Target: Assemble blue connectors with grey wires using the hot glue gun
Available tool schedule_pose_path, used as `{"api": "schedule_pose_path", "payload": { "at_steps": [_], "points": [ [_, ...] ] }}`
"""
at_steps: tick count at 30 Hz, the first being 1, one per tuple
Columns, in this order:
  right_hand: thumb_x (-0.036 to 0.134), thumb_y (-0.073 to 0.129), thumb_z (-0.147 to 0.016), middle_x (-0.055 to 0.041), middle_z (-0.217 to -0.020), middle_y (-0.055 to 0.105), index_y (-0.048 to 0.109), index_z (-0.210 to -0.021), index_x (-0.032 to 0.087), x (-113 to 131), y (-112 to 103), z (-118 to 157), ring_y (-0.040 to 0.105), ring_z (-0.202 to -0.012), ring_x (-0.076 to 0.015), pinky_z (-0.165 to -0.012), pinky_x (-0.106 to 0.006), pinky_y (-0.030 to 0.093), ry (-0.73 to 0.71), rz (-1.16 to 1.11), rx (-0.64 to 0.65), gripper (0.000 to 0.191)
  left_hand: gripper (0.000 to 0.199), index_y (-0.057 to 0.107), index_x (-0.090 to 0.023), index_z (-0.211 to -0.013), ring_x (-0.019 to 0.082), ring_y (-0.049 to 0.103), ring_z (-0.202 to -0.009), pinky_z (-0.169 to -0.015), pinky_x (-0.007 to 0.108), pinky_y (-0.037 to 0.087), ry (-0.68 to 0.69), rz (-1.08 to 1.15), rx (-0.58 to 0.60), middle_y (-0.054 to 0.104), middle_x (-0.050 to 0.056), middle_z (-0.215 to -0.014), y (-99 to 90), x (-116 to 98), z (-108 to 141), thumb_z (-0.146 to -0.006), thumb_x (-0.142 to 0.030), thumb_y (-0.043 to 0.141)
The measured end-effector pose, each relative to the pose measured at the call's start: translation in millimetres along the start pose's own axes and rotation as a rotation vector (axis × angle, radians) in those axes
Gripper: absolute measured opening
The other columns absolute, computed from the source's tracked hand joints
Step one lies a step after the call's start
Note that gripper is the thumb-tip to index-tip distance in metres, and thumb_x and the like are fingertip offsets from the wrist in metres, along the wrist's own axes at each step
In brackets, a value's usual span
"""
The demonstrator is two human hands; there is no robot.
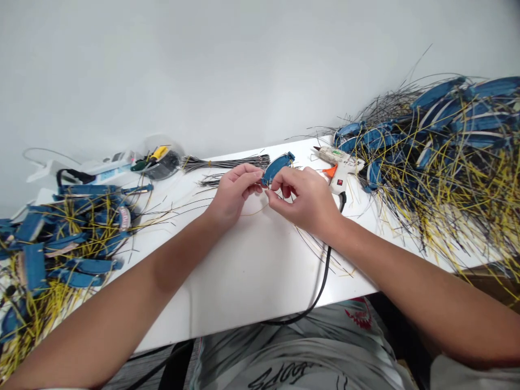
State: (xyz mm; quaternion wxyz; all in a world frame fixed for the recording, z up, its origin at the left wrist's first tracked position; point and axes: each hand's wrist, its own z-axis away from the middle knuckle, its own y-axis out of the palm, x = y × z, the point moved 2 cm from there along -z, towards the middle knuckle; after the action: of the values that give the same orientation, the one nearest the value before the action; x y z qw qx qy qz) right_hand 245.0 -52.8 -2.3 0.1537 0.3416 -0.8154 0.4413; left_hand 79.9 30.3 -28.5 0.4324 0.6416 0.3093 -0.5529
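1. Blue part (278,167) is up between our two hands, over the far half of the white table (227,276), tilted with its far end up to the right.
2. Our left hand (239,189) pinches its near-left end, thumb against fingers.
3. Our right hand (303,195) is curled at the near edge, thumb and index almost together. Could be on a thin wire; we can't tell.
4. Handling, our guess: light, stiff shell, probably smooth plastic, so a bit slick. Fingertip pinch should be enough.
5. Weak spot is likely the wiring. The yellow wire (255,213) below our hands looks thin and springy; we'd avoid tugging it at the joint.
6. Best hold, we think: the shell's ends or long edges, wires left free.
7. Snag risk: wires fan out of the left pile (77,238) and right pile (450,157).
8. Glue gun (340,167) lies just beyond our right hand; we'd treat its nozzle as hot.
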Motion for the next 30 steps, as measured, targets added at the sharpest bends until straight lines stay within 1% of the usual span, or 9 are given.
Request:
{"api": "schedule_pose_path", "payload": {
  "at_steps": [4,8,13,17,20,23,27,30],
  "points": [
    [0.026,0.065,-0.092,0.0053,-0.070,0.061,0.055,-0.081,0.022,0.6,0.8,0.0,0.051,-0.062,-0.0122,-0.075,-0.032,0.036,-0.022,-0.004,-0.006,0.015,0.019,0.072,-0.019,-0.084,0.015,0.066,-0.080,-0.077,0.029,0.055,-0.013,0.011,0.006,0.072,0.003,-0.085,-1.2,0.4,-1.2,-0.083,-0.035,0.082],
    [0.027,0.065,-0.093,0.0054,-0.070,0.062,0.057,-0.085,0.023,0.4,0.7,0.3,0.052,-0.062,-0.0124,-0.075,-0.032,0.036,0.001,-0.002,0.003,0.012,0.017,0.076,-0.018,-0.088,0.014,0.066,-0.081,-0.077,0.027,0.054,-0.015,0.016,0.003,0.072,0.003,-0.086,-0.7,0.5,-1.6,-0.083,-0.034,0.083],
    [0.026,0.068,-0.091,0.0054,-0.067,0.061,0.060,-0.083,0.023,-1.7,0.2,-0.7,0.051,-0.061,-0.0126,-0.075,-0.033,0.037,0.046,0.009,0.001,0.012,0.023,0.082,-0.018,-0.099,0.015,0.067,-0.085,-0.078,0.027,0.054,-0.006,-0.012,0.020,0.075,0.005,-0.093,2.3,-0.1,-0.1,-0.085,-0.037,0.081],
    [0.023,0.069,-0.089,0.0050,-0.066,0.062,0.062,-0.081,0.023,-5.2,-0.2,-1.5,0.051,-0.059,-0.0128,-0.076,-0.033,0.039,0.085,-0.001,-0.013,0.011,0.025,0.084,-0.020,-0.104,0.015,0.068,-0.088,-0.076,0.026,0.054,-0.003,-0.034,0.028,0.078,0.006,-0.102,4.1,-0.7,1.3,-0.083,-0.033,0.082],
    [0.025,0.069,-0.089,0.0036,-0.068,0.062,0.064,-0.087,0.023,-7.8,-1.5,-2.1,0.052,-0.061,-0.0145,-0.073,-0.033,0.040,0.109,-0.002,-0.009,0.006,0.028,0.084,-0.020,-0.106,0.016,0.068,-0.088,-0.076,0.027,0.054,-0.013,-0.036,0.012,0.078,0.006,-0.103,4.0,-1.1,1.2,-0.081,-0.032,0.084],
    [0.029,0.070,-0.089,0.0020,-0.073,0.062,0.067,-0.096,0.023,-8.9,-4.4,-3.1,0.051,-0.063,-0.0156,-0.067,-0.032,0.038,0.124,-0.016,-0.010,0.009,0.031,0.083,-0.019,-0.109,0.015,0.068,-0.087,-0.074,0.026,0.054,-0.013,-0.005,0.003,0.077,0.007,-0.103,2.9,-0.9,0.0,-0.081,-0.034,0.085],
    [0.023,0.067,-0.089,-0.0006,-0.079,0.062,0.067,-0.094,0.023,-7.6,-8.6,-4.6,0.055,-0.072,-0.0178,-0.072,-0.033,0.041,0.050,-0.021,-0.036,0.005,0.033,0.082,-0.019,-0.110,0.015,0.068,-0.088,-0.072,0.026,0.053,-0.003,0.020,-0.006,0.077,0.007,-0.102,1.6,0.3,-1.4,-0.083,-0.036,0.085],
    [0.019,0.064,-0.089,-0.0018,-0.081,0.063,0.067,-0.093,0.023,-8.0,-8.6,-4.9,0.057,-0.077,-0.0197,-0.075,-0.035,0.042,0.007,-0.010,-0.009,0.007,0.032,0.082,-0.019,-0.109,0.014,0.067,-0.086,-0.071,0.025,0.052,0.000,0.030,-0.010,0.075,0.005,-0.098,2.4,0.6,-1.1,-0.082,-0.036,0.086]
  ]
}}
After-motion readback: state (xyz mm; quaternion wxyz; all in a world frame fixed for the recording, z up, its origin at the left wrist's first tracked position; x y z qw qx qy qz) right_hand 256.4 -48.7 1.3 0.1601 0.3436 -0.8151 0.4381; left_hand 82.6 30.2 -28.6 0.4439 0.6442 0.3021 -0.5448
